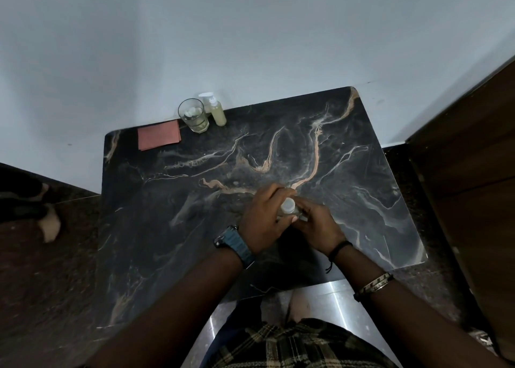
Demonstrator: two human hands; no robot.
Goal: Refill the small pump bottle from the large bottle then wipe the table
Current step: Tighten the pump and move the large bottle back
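A checked shirt is filling the bottom of the view, and both forearms are reaching out from it over the dark marbled table. A watch is sitting on the left wrist and bands on the right.

The two hands are meeting near the middle of the table around a small clear bottle with a white cap. The left hand is wrapping its fingers round the body, probably to steady it. The right hand is pinching at the bottle's neck, just under the cap, fingers curled; this looks like a twisting grip for loosening or tightening the top, though which way is impossible to tell. Whether this is the large supply bottle or the pump bottle's own body is also unclear, as the hands are hiding most of it.

At the far edge, against the wall, a pump bottle of pale liquid is standing upright, touching or just beside a glass holding something white. A folded reddish cloth is lying flat just left of the glass, likely kept out of the way until the wiping step. No pouring is happening yet.
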